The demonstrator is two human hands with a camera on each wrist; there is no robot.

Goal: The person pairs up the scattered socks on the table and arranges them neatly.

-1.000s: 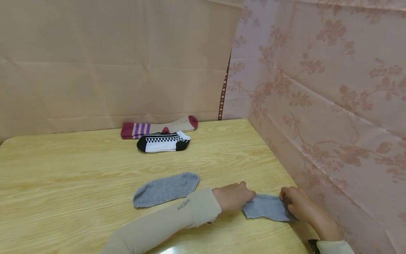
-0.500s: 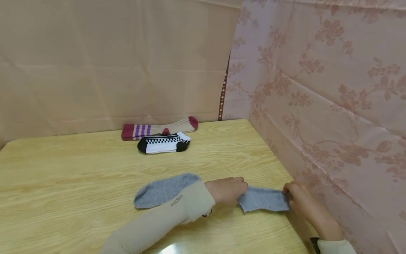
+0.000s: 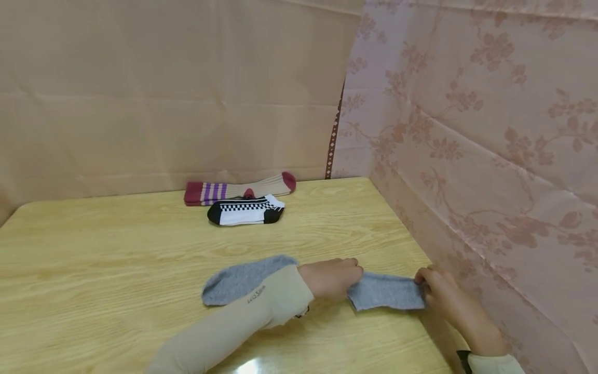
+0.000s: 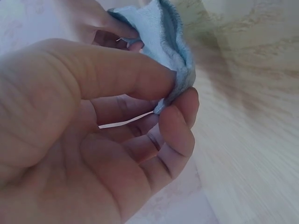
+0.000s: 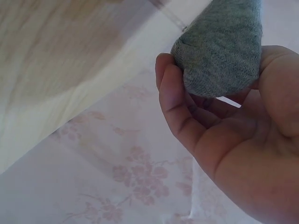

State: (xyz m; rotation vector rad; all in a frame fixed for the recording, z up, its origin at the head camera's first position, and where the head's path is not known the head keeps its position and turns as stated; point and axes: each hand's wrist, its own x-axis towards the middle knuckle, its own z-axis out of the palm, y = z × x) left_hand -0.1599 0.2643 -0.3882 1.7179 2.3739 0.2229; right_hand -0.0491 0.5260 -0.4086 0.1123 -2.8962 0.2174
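Observation:
A grey sock (image 3: pixel 388 292) is stretched between my two hands near the table's right edge. My left hand (image 3: pixel 330 279) pinches its cuff between thumb and fingertips; the folded ribbed edge shows in the left wrist view. At the opposite end, my right hand (image 3: pixel 444 296) holds the rounded end of the sock, seen close in the right wrist view. A second grey sock (image 3: pixel 233 283) lies flat to the left, partly hidden behind my left sleeve (image 3: pixel 243 317).
At the back of the wooden table (image 3: pixel 117 249) lie a beige sock with maroon ends and purple stripes (image 3: pixel 266 186) and, in front of it, a black-and-white checked sock (image 3: pixel 243 214). A flowered cloth (image 3: pixel 490 156) hangs along the right side.
Both hands have raised the held sock and drawn it straighter, my left hand moving a little left and away from me. In the last half second they hardly move.

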